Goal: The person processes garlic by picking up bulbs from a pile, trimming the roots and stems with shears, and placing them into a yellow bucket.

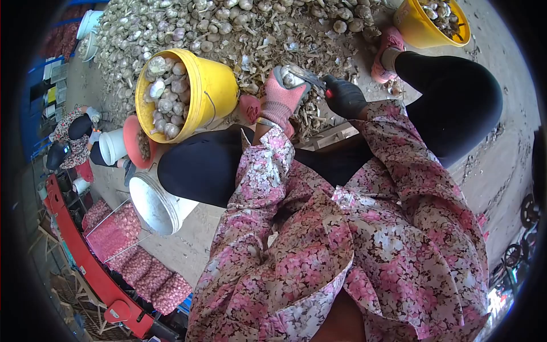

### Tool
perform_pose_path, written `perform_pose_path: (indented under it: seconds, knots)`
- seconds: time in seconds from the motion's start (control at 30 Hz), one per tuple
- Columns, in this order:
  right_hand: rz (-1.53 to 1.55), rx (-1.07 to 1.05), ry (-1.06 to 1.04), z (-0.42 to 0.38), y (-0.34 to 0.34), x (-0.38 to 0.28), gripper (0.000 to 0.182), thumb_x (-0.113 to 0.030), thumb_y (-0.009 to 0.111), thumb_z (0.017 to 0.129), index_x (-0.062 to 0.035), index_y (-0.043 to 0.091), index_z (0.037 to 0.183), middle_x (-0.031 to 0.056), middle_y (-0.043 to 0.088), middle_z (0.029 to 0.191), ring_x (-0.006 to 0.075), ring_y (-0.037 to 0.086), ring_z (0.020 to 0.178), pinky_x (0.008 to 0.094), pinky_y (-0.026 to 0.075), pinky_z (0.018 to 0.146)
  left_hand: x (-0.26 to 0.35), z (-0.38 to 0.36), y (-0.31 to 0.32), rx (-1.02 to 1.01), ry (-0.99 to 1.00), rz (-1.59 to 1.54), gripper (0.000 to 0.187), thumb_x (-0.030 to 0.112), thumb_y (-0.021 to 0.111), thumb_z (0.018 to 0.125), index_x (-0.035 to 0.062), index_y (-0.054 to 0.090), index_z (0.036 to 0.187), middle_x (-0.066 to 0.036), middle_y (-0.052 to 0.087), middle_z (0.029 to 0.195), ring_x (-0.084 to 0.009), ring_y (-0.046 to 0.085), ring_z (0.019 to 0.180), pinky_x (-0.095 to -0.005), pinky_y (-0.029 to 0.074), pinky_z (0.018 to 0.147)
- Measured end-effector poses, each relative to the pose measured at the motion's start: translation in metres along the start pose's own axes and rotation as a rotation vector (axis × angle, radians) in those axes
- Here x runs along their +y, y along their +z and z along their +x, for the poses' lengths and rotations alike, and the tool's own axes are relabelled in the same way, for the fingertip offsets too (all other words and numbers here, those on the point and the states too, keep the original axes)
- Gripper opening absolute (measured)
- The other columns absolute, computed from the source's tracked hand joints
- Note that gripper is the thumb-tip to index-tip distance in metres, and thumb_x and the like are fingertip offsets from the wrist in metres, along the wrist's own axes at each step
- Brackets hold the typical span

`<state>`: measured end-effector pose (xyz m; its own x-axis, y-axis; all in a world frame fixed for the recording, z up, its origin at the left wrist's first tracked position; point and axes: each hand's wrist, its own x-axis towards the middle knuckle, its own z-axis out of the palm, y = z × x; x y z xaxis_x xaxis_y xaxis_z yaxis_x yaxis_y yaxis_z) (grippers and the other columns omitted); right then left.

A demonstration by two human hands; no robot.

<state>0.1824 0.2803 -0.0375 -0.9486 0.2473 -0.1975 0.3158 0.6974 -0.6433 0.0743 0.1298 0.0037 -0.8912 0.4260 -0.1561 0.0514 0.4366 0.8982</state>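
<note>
In a pink and grey glove, my left hand [280, 98] is closed around a whitish garlic bulb [292, 77]. My right hand [345, 98], gloved in black, grips pruning shears [310, 77] with a bit of red at the handle. Their metal blades reach across to the bulb's side. Most of the handle is hidden inside my right glove. Just left of my hands, a tilted yellow bucket [223, 85] holds many garlic bulbs [165, 102]. Dry husks and cut stalks [310, 117] litter the ground beneath the hands.
A large garlic heap [171, 25] spreads ahead. Another yellow bucket [419, 25] stands beyond my right foot. To the left are a white bucket [181, 210], a reddish basin [132, 139] and a person [71, 128] working. Filled net bags [137, 268] lie behind them near a red beam [85, 265].
</note>
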Motion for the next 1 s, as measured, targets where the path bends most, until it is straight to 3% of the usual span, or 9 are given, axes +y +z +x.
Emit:
perform_pose_path:
  seconds: [0.37,0.5,0.57,0.63,0.77,0.83,0.9,0.97,1.0]
  knots:
    - [0.294,-0.098,0.118,0.016,0.035,-0.017,0.022,-0.02,0.056,0.077,-0.0041,0.063,0.089,0.0226,0.063,0.082,0.0388,0.062,0.083,0.0448,0.049,0.075,-0.019,-0.002,-0.029,-0.129,-0.055,-0.533,0.061,-0.007,0.068,0.071,-0.0017,0.044,0.126,-0.013,0.057,0.113,-0.0211,0.06,0.1,-0.0336,0.054,0.077]
    - [1.048,-0.247,0.837,0.022,0.07,0.002,0.02,-0.021,0.056,0.078,-0.0023,0.06,0.074,0.0185,0.062,0.068,0.0288,0.063,0.059,0.0388,0.049,0.052,-0.012,-0.012,-0.032,-0.096,0.037,-0.722,0.056,0.0,0.06,0.079,0.0006,0.038,0.13,-0.015,0.056,0.113,-0.0276,0.062,0.095,-0.0412,0.055,0.077]
    - [0.471,-0.039,-0.105,0.038,0.171,0.119,0.02,-0.023,0.057,0.081,-0.0062,0.057,0.071,0.0117,0.058,0.059,0.0205,0.058,0.048,0.0342,0.042,0.041,-0.021,-0.007,-0.045,-0.154,0.127,-1.085,0.054,0.008,0.06,0.082,0.0065,0.038,0.131,-0.011,0.057,0.107,-0.0255,0.061,0.083,-0.0403,0.051,0.073]
    - [1.332,-0.239,0.775,0.025,0.07,0.049,0.019,-0.026,0.058,0.084,-0.0086,0.057,0.077,0.0073,0.055,0.057,0.0207,0.055,0.047,0.0356,0.042,0.041,0.015,-0.01,-0.069,0.034,0.147,-1.085,0.045,0.009,0.058,0.085,0.0075,0.044,0.128,-0.01,0.059,0.101,-0.0222,0.061,0.079,-0.0384,0.049,0.075]
    - [1.603,-0.484,0.806,0.019,0.04,0.01,0.026,-0.034,0.058,0.086,-0.0109,0.051,0.077,0.003,0.05,0.062,0.0202,0.052,0.055,0.0382,0.046,0.053,0.065,-0.019,-0.162,0.373,0.219,-0.17,0.054,0.005,0.064,0.08,0.0004,0.042,0.129,-0.011,0.059,0.109,-0.0213,0.061,0.093,-0.0318,0.051,0.077]
    - [1.794,-0.415,0.804,0.017,0.053,0.006,0.024,-0.032,0.053,0.089,-0.0103,0.053,0.079,0.0036,0.051,0.063,0.0218,0.051,0.056,0.0389,0.047,0.056,0.05,-0.01,-0.22,0.341,0.08,-0.014,0.061,0.013,0.068,0.078,0.0015,0.04,0.131,-0.015,0.056,0.115,-0.0277,0.058,0.104,-0.0348,0.048,0.087]
    - [1.939,-0.45,0.935,0.017,0.048,-0.002,0.024,-0.031,0.052,0.09,-0.0099,0.053,0.08,0.0039,0.051,0.063,0.0221,0.051,0.056,0.0397,0.047,0.056,0.025,0.0,-0.265,0.14,-0.071,0.781,0.067,0.022,0.07,0.077,0.0039,0.038,0.134,-0.021,0.049,0.124,-0.0349,0.051,0.113,-0.0393,0.042,0.096]
    - [2.179,-0.537,1.004,0.014,0.027,-0.011,0.026,-0.033,0.051,0.09,-0.0086,0.054,0.08,0.005,0.053,0.065,0.0247,0.053,0.06,0.0429,0.047,0.062,0.063,0.011,-0.252,0.278,-0.382,1.023,0.073,0.028,0.069,0.076,0.006,0.034,0.137,-0.024,0.037,0.136,-0.0373,0.043,0.121,-0.0433,0.037,0.1]
    - [2.233,-0.509,0.953,0.015,0.005,-0.023,0.028,-0.034,0.051,0.09,-0.0086,0.054,0.078,0.0054,0.054,0.066,0.026,0.055,0.062,0.0436,0.047,0.065,0.056,0.029,-0.251,0.337,-0.182,0.917,0.071,0.026,0.068,0.077,0.0056,0.035,0.136,-0.024,0.04,0.133,-0.0379,0.043,0.12,-0.0433,0.037,0.1]
